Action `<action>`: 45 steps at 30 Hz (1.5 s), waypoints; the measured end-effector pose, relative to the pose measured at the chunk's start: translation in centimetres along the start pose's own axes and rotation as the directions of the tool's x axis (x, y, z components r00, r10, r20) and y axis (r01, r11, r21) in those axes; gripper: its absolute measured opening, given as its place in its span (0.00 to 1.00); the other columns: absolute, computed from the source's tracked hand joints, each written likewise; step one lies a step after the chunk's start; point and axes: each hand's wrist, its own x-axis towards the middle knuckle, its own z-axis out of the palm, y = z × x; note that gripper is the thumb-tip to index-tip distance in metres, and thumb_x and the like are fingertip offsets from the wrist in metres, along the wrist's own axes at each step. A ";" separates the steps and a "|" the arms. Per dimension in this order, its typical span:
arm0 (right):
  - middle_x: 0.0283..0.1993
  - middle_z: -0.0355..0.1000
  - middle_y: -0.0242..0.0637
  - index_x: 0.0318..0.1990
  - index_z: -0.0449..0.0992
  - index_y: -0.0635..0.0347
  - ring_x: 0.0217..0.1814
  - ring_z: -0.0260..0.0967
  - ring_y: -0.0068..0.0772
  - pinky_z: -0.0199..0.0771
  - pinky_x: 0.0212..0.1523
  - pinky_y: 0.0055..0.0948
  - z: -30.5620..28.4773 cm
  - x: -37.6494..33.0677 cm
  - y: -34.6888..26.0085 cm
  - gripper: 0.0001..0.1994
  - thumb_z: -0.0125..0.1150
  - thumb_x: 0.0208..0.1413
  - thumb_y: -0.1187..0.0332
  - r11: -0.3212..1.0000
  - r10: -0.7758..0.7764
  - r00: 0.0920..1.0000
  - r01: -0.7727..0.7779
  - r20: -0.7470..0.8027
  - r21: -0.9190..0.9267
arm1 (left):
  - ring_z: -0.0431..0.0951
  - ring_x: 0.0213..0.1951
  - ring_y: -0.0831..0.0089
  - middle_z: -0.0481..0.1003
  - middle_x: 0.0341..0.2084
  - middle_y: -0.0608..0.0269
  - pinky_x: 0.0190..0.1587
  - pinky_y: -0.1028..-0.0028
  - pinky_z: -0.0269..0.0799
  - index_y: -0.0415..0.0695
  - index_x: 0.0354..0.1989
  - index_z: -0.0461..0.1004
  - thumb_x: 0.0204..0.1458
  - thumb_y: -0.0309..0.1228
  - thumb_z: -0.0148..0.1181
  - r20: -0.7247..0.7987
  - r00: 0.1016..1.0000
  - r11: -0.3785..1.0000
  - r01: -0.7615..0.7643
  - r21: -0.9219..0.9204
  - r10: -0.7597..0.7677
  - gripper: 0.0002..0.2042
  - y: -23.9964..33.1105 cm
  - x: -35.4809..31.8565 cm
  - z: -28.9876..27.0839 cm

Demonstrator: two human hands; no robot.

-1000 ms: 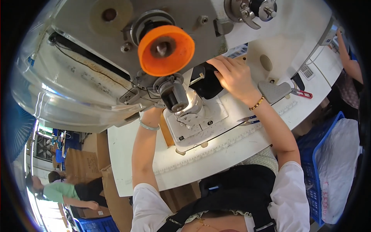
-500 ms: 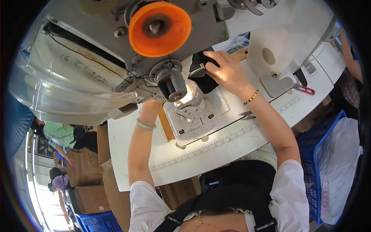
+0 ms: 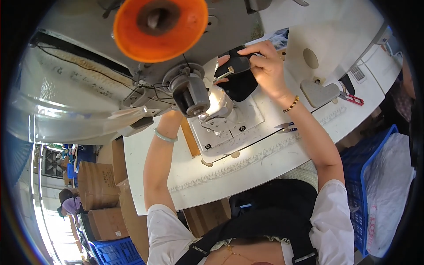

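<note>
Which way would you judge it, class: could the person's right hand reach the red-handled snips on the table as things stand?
Probably yes: the red-handled snips lie uncovered on the white table beside the right hand, though it grips black fabric.

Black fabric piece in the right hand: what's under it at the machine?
Under the black fabric piece lies the lit grey machine bed on the white table. The right hand grips it from above. The left hand is hidden behind the machine head.

Black fabric piece (image 3: 240,81), orange machine disc (image 3: 160,27), white table (image 3: 282,154), blue crate (image 3: 353,176), red-handled snips (image 3: 353,98), green bangle (image 3: 165,137)
</note>
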 end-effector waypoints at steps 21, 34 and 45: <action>0.34 0.74 0.23 0.20 0.77 0.55 0.38 0.65 0.30 0.67 0.38 0.26 0.5 -0.2 -2.1 0.08 0.61 0.33 0.83 0.986 0.073 0.997 -0.072 0.002 0.151 | 0.72 0.36 0.72 0.73 0.42 0.60 0.39 0.73 0.69 0.42 0.47 0.70 0.52 0.29 0.57 -0.128 0.983 0.902 0.066 -0.427 -0.132 0.14 -3.2 -6.2 0.8; 0.34 0.74 0.28 0.29 0.75 0.58 0.38 0.66 0.32 0.68 0.38 0.29 1.5 0.6 -4.9 0.12 0.58 0.36 0.86 0.955 0.169 0.983 -0.181 0.070 0.234 | 0.73 0.37 0.67 0.73 0.36 0.62 0.43 0.68 0.69 0.43 0.40 0.72 0.49 0.29 0.57 -0.240 0.953 0.961 0.225 0.159 -0.183 0.10 -2.8 -9.3 1.0; 0.34 0.71 0.23 0.33 0.82 0.46 0.41 0.64 0.32 0.69 0.39 0.25 0.9 1.1 -5.5 0.18 0.61 0.35 0.83 0.964 -0.029 0.983 -0.021 0.184 0.265 | 0.74 0.22 0.61 0.74 0.24 0.54 0.27 0.70 0.70 0.37 0.24 0.75 0.35 0.15 0.58 -0.380 0.919 0.902 0.077 0.425 0.101 0.06 5.4 -7.8 -2.5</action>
